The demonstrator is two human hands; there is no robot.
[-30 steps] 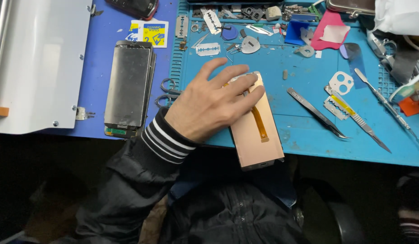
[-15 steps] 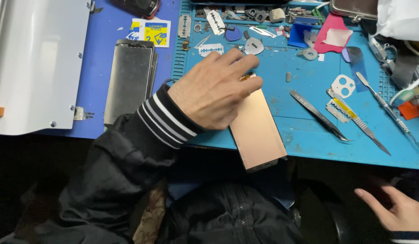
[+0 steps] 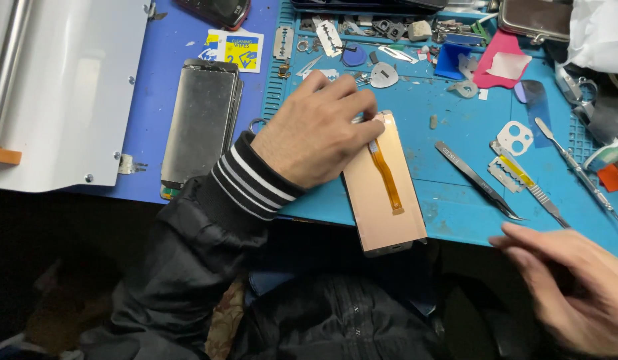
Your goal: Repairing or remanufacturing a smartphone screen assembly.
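A copper-coloured phone screen panel (image 3: 382,200) lies face down on the blue work mat (image 3: 455,133), its near end hanging over the mat's front edge. An orange flex cable (image 3: 387,177) runs down its back. My left hand (image 3: 319,130) rests on the panel's far left part, fingertips pressing near the cable's top end. My right hand (image 3: 569,287) hovers low at the right, in front of the mat's edge, fingers spread and blurred, holding nothing. Dark tweezers (image 3: 479,180) lie on the mat between the panel and my right hand.
A metal phone frame (image 3: 201,127) lies on the blue surface to the left, beside a white machine (image 3: 62,87). A scalpel (image 3: 532,190), a razor blade, a camera-lens bracket (image 3: 515,138), picks, a pink pad (image 3: 502,67) and several small parts crowd the mat's far and right side.
My right hand has risen into view at the lower right and moved up toward the mat. The left hand stays on the panel, whose orange cable is uncovered again.
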